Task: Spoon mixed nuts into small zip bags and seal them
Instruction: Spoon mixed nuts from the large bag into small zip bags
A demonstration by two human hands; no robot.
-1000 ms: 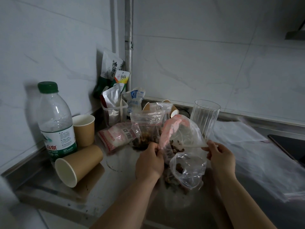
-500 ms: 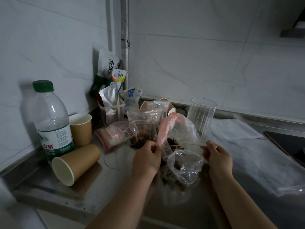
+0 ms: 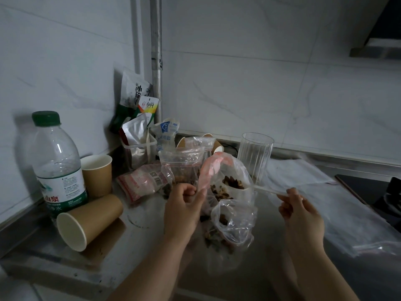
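Observation:
My left hand (image 3: 184, 210) pinches the pink-edged rim of a big clear plastic bag (image 3: 219, 174) of mixed nuts and holds its mouth open. My right hand (image 3: 300, 216) pinches the handle of a white plastic spoon (image 3: 263, 189); its bowl carries nuts inside the bag's mouth. Below it a small clear bag (image 3: 233, 227) with a few nuts hangs in front of the big bag. Behind my left hand stands a small zip bag (image 3: 181, 168) with a red strip, nuts inside.
A water bottle (image 3: 57, 168) stands at the left, one paper cup (image 3: 97, 173) upright beside it and another (image 3: 86, 221) lying on its side. Snack packets (image 3: 138, 135) fill the corner. A clear ribbed glass (image 3: 255, 157) stands behind the bags; flat zip bags (image 3: 325, 205) lie at the right.
My right hand has drawn back to the right along the spoon handle, and the spoon's bowl now shows loaded with nuts in the bag's mouth. The left hand keeps its hold.

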